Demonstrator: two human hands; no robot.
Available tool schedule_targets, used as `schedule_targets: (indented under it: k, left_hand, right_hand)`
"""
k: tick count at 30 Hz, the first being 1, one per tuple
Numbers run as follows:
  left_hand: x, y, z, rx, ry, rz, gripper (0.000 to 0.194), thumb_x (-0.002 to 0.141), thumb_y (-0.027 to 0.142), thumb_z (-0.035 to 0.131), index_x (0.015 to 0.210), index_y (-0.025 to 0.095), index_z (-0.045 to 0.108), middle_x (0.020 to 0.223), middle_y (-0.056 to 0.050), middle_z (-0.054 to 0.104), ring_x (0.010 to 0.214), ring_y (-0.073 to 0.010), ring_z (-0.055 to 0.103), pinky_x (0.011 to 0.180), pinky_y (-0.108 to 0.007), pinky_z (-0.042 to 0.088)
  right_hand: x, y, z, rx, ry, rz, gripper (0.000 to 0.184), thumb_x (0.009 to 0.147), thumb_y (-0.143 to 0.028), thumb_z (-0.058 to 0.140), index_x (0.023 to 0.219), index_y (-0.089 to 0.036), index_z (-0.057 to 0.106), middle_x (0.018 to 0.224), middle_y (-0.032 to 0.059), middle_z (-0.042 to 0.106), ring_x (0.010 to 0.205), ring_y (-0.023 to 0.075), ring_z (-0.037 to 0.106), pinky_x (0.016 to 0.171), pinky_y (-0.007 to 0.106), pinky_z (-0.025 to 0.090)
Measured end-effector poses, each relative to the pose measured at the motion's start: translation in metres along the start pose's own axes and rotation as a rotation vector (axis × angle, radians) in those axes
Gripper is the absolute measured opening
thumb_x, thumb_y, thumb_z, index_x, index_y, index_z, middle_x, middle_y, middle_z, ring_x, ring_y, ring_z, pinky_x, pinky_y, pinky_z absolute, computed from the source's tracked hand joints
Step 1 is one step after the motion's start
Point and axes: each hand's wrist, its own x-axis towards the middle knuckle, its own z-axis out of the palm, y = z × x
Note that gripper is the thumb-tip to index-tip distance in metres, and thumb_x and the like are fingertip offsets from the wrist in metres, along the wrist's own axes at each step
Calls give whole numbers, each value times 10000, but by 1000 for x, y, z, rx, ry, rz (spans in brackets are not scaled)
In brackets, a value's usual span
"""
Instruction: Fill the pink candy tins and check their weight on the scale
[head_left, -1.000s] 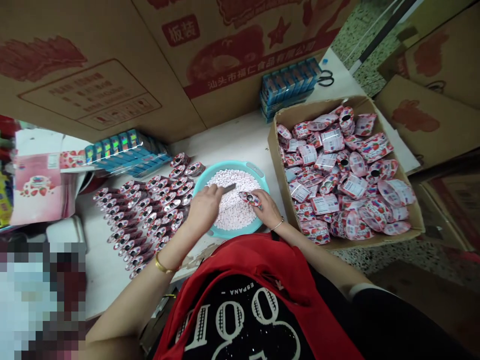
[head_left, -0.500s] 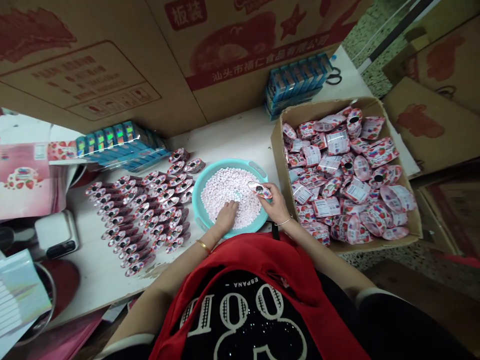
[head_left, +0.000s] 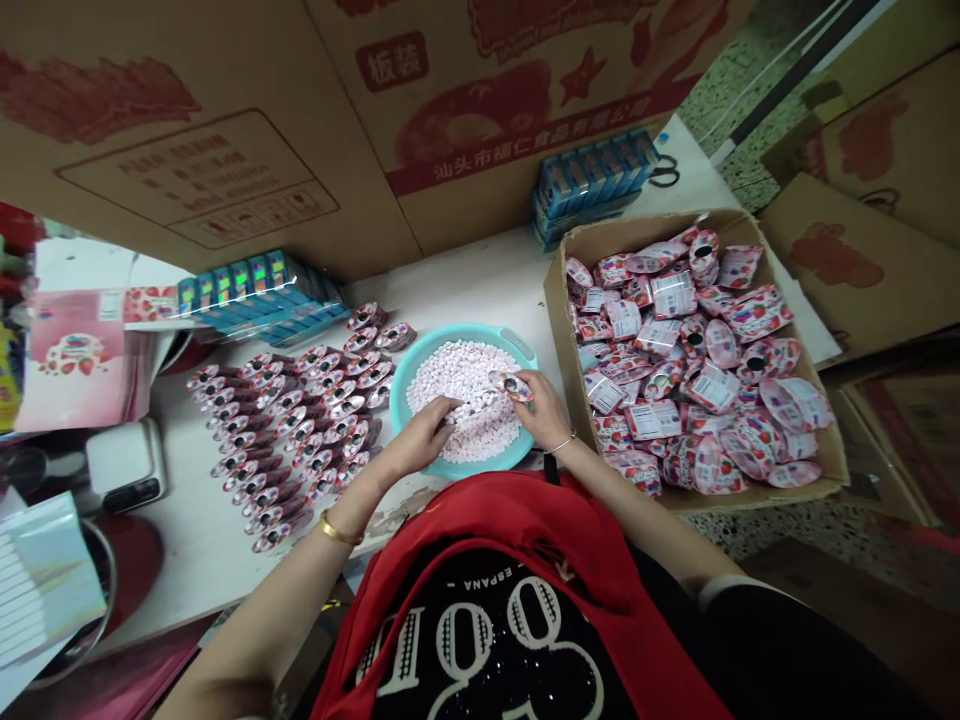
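I am holding my left hand (head_left: 416,440) curled in the pink candies (head_left: 480,430), grip unclear, and grasping a pouch (head_left: 511,386) with my right hand (head_left: 544,412) over the teal basin (head_left: 457,333).

Before you: printed cardboard cartons (head_left: 187,130), blue shrink-wrapped box stacks (head_left: 592,182), black-handled scissors (head_left: 666,172), one pink strawberry-print sheet (head_left: 79,360).
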Motion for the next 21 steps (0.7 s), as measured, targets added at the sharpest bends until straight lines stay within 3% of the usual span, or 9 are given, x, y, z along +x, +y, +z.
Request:
schedule_targets:
  k: [5,9,13,16,18,21]
  left_hand:
    - [11,39,-28,385,-96,-61,364,871,98,408,1203,182,534,1057,-109,612,1017,-228,576,914,-373,474]
    - [22,77,-26,667,-167,-176,493,860,43,367,1334,139,466,1042,-159,620,956,-265,597,790,-380,486]
    - [24,104,-29,779,-181,-156,481,900,67,350,1366,140,444,1008,-166,632,929,-266,614,741,-361,486]
    - [20,104,-46,757,-144,-133,403,898,89,401,1283,164,499,1013,-130,632,947,-249,614,758,-345,495]
    - [16,93,-56,659,-87,-86,343,904,195,492,1246,181,502,1115,-114,610,1014,-246,604,806,-344,503]
    - [6,68,-55,424,-35,25,477,852,378,631,1261,195,466,1252,-107,561,1127,-244,568,903,-339,488]
  right_hand:
    - [-2,-7,18,13,-99,-74,449,756,-74,515,1182,-209,557,1196,127,592,1177,292,520,1030,486,424]
    - [-6,-7,31,59,-131,-96,427,759,-70,508,1166,-192,553,1180,135,592,1167,284,521,1025,478,427]
    - [-6,-2,38,133,-128,-95,369,781,-99,528,1142,-175,548,1155,145,594,1131,272,540,1000,452,443]
    - [-7,-2,37,196,-117,-76,304,833,-161,543,1136,-171,544,1125,137,606,1089,256,570,959,429,469]
    - [-8,-7,36,244,-132,-76,293,860,-213,563,1150,-178,544,1119,119,622,1070,240,592,938,403,483]
    - [-11,-21,39,311,-185,-99,311,873,-271,597,1171,-194,553,1106,89,650,1023,219,625,902,366,501]
